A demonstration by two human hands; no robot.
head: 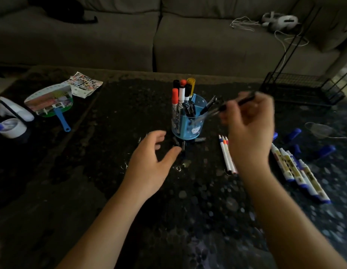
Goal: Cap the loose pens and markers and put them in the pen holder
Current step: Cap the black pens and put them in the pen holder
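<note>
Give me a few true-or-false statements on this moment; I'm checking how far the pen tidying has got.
1. The blue pen holder stands upright with markers in it. True.
2. The right hand is empty. False: it has a dark pen in its grip, beside the holder's rim.
3. The left hand is open near the small dark caps at the holder's foot. True.
4. Every marker is stowed. False: blue-ended markers lie on the table to the right.
5. Loose blue caps lie beyond them. True.

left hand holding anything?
No: the left hand is open above the table, fingers spread near small dark caps, gripping nothing.
</note>
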